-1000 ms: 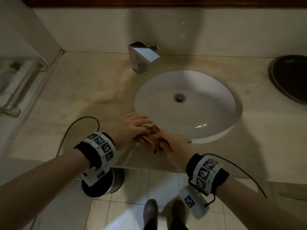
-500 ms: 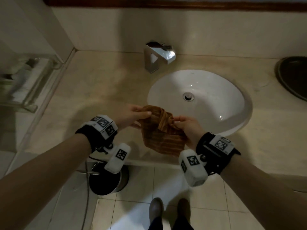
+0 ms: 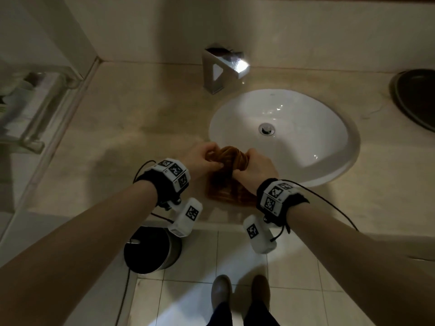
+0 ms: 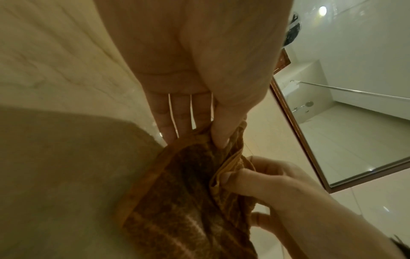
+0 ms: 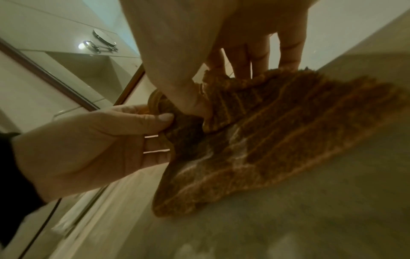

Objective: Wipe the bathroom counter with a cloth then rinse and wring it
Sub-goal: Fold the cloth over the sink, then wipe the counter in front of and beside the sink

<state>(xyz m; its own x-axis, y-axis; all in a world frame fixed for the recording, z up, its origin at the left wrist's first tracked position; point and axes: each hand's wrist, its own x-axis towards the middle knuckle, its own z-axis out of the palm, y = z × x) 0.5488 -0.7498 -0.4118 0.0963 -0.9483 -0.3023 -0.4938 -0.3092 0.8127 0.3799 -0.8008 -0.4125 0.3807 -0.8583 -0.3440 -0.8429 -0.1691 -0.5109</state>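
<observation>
Cloth: the brown-and-orange striped cloth [image 3: 227,175] hung bunched between my two hands, held above the front edge of the counter, just left of the basin; its lower part draped toward the counter top, and I could not tell whether it touched.
Left hand: my left hand [image 3: 203,160] pinched the cloth's gathered top edge, thumb [image 4: 221,133] pressed onto the fabric against the fingers behind it.
Right hand: my right hand [image 3: 255,169] gripped the other side of the same bunched edge, thumb and fingers curled round a fold; the right wrist view showed my thumb [image 5: 195,103] buried in the fabric.
Hands together: close side by side, only the wad of cloth between them.
Counter: beige marble counter [image 3: 131,128], dimly lit, a cloudy smear showing left of my hands.
Basin: white oval basin [image 3: 329,147] sunk in the counter, drain [image 3: 266,128] at its middle, its front-left rim just beside my right hand.
Tap: square chrome tap [image 3: 223,71] behind the basin's left side, well apart from the cloth.
Floor: a round bin [image 3: 150,252] stood on the tiles below my left wrist.
</observation>
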